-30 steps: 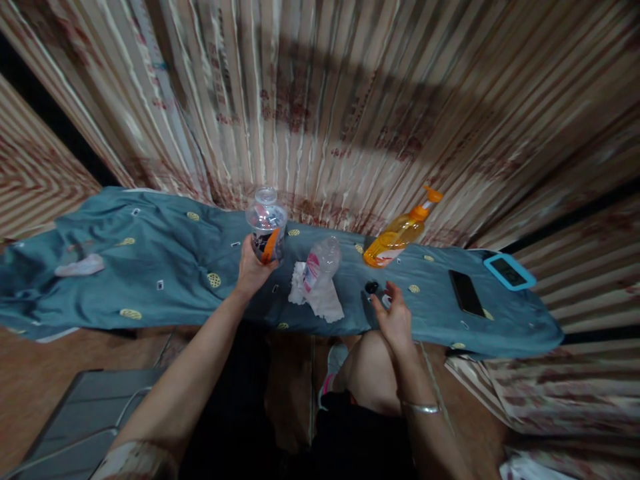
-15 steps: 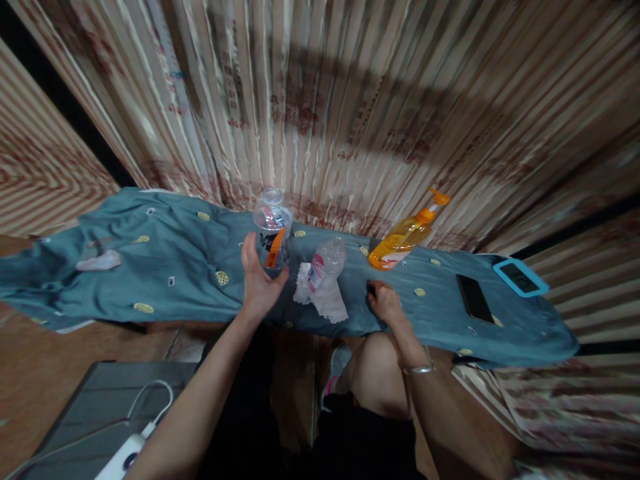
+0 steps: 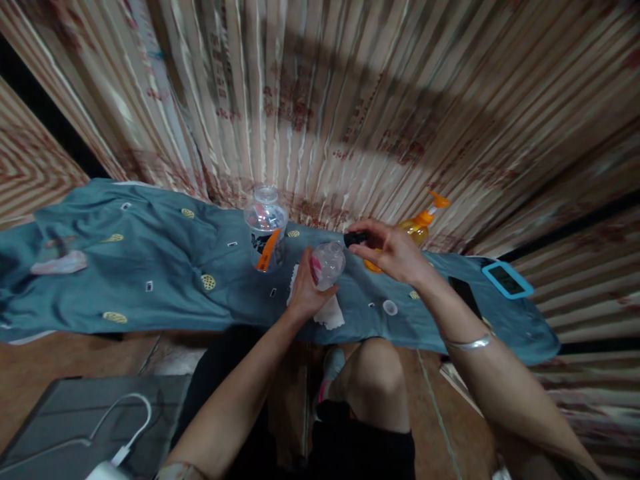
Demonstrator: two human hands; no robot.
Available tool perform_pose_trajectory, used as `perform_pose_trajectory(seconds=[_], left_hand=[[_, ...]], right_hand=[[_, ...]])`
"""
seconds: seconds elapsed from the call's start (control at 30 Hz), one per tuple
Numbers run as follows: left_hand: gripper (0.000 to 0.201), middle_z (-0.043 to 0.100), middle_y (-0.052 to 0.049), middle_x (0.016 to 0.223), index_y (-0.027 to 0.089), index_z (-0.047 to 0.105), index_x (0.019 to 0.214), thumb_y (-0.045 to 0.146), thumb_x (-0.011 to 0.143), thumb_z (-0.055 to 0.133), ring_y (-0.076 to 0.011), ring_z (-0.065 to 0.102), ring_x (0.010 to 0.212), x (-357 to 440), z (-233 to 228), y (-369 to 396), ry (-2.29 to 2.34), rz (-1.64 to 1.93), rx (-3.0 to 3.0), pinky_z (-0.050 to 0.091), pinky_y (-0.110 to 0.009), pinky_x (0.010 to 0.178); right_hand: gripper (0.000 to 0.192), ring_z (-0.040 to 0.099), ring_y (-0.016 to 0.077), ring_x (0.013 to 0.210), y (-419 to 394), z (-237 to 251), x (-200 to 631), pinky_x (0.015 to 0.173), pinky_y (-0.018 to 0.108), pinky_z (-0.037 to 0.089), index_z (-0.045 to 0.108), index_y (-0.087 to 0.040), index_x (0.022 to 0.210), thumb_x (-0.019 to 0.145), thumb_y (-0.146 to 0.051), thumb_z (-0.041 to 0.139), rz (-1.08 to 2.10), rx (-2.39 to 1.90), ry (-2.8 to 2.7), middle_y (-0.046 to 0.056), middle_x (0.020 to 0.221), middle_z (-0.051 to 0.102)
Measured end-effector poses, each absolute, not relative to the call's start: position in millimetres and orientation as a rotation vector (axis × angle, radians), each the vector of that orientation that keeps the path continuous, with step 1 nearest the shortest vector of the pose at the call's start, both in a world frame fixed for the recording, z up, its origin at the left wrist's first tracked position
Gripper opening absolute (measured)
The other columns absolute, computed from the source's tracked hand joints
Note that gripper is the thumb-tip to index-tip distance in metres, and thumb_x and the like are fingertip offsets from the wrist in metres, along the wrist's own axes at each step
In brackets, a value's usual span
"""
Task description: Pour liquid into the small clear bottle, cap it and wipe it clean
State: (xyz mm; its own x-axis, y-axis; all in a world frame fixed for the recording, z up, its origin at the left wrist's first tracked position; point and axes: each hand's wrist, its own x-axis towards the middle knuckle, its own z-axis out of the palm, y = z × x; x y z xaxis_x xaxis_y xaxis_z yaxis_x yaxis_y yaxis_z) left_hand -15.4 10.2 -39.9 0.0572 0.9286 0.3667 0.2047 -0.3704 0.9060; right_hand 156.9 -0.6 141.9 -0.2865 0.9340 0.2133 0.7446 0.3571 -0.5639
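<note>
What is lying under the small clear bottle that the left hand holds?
A crumpled white tissue lies under the small clear bottle, on the blue cloth. The left hand and bottle cover most of it.

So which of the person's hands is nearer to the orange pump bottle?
Right. The right hand is just in front of the orange pump bottle, pinching a small black cap; the left hand is farther off, gripping the small clear bottle.

Cloth-covered bench runs left to right before a curtain. On it, left to right: jar, small bottle on a tissue, pump bottle behind, phone, framed device at the far right. Small disc lies near the front edge, right of the tissue.
</note>
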Motion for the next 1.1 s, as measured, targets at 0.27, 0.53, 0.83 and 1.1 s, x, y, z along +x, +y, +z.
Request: perform_pose_trajectory(seconds=[0.27,0.53,0.83,1.1], left_hand=[[0.085,0.066,-0.015,0.137,0.022,0.044,0.142,0.021,0.067,0.086,-0.0333,0.066,0.129,-15,-38,11,1.149,1.408,1.740,0.053,-0.051,0.112],[0.085,0.066,-0.013,0.133,0.022,0.045,0.139,0.015,0.064,0.086,-0.0326,0.066,0.126,-12,-38,10,1.138,1.449,1.760,0.055,-0.049,0.108],[0.083,0.066,-0.014,0.134,0.022,0.046,0.138,0.016,0.064,0.084,-0.0334,0.065,0.126,-11,-39,10,1.122,1.450,1.743,0.054,-0.052,0.109],[0.081,0.066,-0.014,0.133,0.021,0.046,0.138,0.017,0.065,0.083,-0.0329,0.066,0.125,-10,-40,10,1.130,1.459,1.750,0.056,-0.051,0.107]], right_hand=[[0.030,0.070,0.0189,0.091,13,173,134,0.086,0.030,0.046,0.071,-0.019,0.115,0.086,-0.014,0.066,0.251,-1.407,-2.621,0.001,0.097,0.075],[0.029,0.070,0.0201,0.087,28,175,135,0.081,0.030,0.045,0.071,-0.021,0.115,0.086,-0.019,0.069,0.181,-1.388,-2.823,0.001,0.089,0.074],[0.036,0.070,0.0248,0.082,29,170,126,0.078,0.034,0.045,0.072,-0.015,0.095,0.091,-0.051,0.073,-0.008,-1.535,-2.753,0.007,0.073,0.068],[0.029,0.072,0.0272,0.085,24,174,111,0.078,0.035,0.046,0.073,-0.012,0.101,0.099,-0.039,0.063,-0.209,-1.667,-2.842,0.010,0.077,0.072]])
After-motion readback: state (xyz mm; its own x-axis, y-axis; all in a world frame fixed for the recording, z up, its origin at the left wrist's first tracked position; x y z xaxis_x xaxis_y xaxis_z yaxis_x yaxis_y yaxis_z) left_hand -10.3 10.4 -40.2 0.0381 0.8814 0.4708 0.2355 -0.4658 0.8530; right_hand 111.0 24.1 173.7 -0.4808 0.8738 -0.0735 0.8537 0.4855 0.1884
